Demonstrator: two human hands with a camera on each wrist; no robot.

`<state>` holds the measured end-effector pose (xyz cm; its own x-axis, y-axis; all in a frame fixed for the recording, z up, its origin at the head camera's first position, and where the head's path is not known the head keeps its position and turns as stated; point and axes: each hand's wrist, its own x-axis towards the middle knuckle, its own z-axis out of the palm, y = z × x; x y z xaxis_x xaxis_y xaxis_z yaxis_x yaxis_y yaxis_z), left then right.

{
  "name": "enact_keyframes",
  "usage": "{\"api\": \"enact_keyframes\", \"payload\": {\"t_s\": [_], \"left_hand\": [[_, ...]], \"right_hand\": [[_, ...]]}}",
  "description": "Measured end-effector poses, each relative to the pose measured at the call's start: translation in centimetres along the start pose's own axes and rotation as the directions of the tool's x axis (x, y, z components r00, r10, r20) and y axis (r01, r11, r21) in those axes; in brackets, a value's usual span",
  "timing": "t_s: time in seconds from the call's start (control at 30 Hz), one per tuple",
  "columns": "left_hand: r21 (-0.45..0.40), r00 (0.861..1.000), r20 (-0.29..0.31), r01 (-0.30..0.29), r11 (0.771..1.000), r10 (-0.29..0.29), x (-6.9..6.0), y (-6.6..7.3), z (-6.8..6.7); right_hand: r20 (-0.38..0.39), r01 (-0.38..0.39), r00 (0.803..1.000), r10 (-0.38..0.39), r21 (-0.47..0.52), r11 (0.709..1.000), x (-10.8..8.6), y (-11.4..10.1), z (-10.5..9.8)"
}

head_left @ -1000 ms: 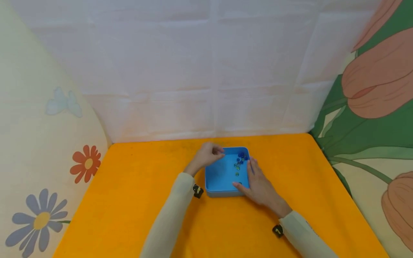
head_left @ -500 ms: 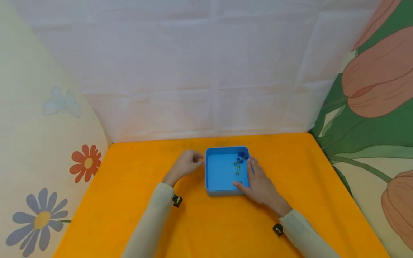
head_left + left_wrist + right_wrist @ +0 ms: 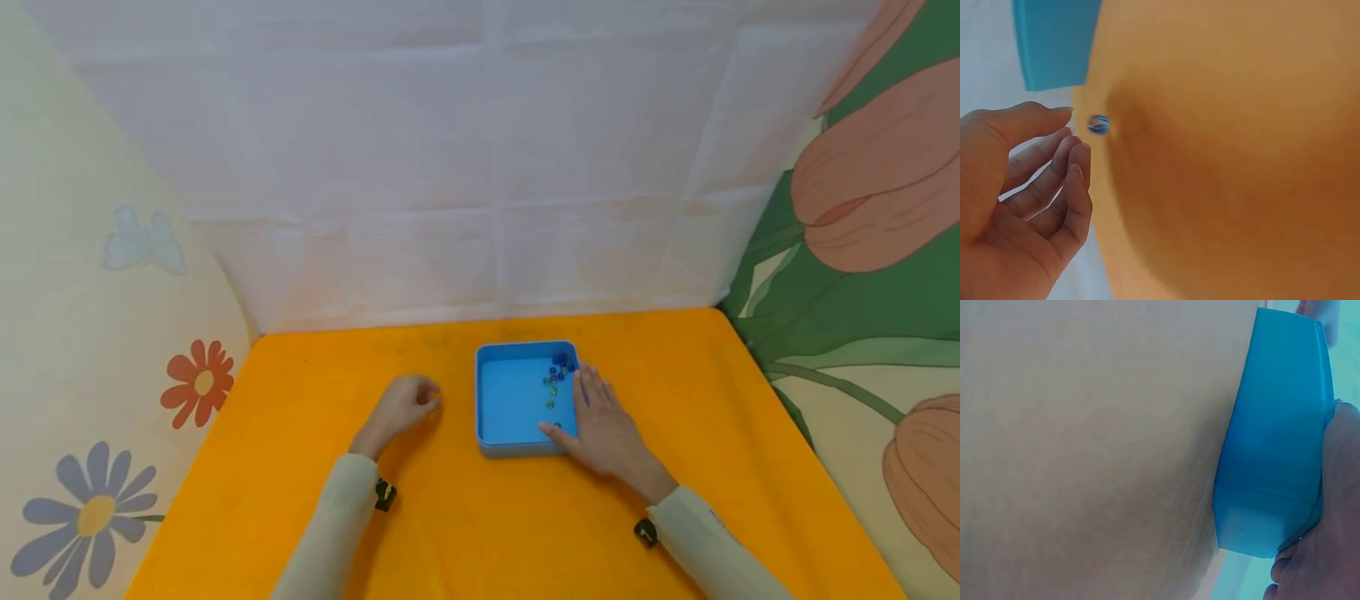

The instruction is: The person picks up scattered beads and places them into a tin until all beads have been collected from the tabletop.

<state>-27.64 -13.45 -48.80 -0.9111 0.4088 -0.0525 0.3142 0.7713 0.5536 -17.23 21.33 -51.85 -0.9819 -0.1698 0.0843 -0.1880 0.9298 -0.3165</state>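
Observation:
In the head view my left hand (image 3: 399,410) hovers over the orange table, left of a blue square box (image 3: 480,396), its fingers loosely bent. The left wrist view has a blue patterned glass marble (image 3: 1099,124) just past the tips of this hand, with a narrow gap between; whether it lies on the cloth or is in the air, I cannot tell. My right hand (image 3: 606,429) rests against the box's near right corner, fingers straight along the right wall and thumb over the near rim. Several blue and greenish marbles (image 3: 560,367) sit inside along the box's right side.
The orange cloth (image 3: 480,533) covers the table. A white cloth backdrop (image 3: 480,167) hangs behind its far edge. Flower-print panels stand at the left (image 3: 67,333) and right (image 3: 847,333).
My left hand has moved from above the box's left rim leftward and nearer to me, over the table. The right hand stays on the box corner. The box and its marbles look unmoved.

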Motion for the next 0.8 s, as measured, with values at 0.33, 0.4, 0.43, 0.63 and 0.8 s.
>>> {"api": "enact_keyframes", "payload": {"t_s": [0.33, 0.4, 0.43, 0.63, 0.8], "left_hand": [[-0.015, 1.000, -0.009, 0.006, 1.000, -0.007, -0.6, -1.4, 0.8], [-0.016, 1.000, -0.004, 0.010, 1.000, -0.010, -0.6, -1.6, 0.9], [-0.018, 1.000, -0.002, 0.014, 1.000, -0.014, -0.6, -1.6, 0.9], [-0.030, 0.999, 0.006, 0.048, 0.998, -0.048, -0.5, -1.8, 1.1], [-0.031, 0.998, 0.015, 0.064, 0.997, -0.064, -0.5, -1.8, 1.3]], "right_hand": [[0.013, 0.000, 1.000, 0.000, 0.014, 1.000, 0.0, 0.1, 0.1], [0.014, 0.001, 1.000, -0.001, 0.015, 1.000, 0.0, 0.1, 0.1], [0.014, 0.002, 1.000, -0.002, 0.015, 1.000, 0.0, 0.0, 0.1], [0.011, 0.005, 1.000, -0.006, 0.024, 1.000, 0.0, 0.0, 0.0], [0.011, 0.005, 1.000, -0.006, 0.035, 0.999, -0.1, 0.0, 0.0]]}}
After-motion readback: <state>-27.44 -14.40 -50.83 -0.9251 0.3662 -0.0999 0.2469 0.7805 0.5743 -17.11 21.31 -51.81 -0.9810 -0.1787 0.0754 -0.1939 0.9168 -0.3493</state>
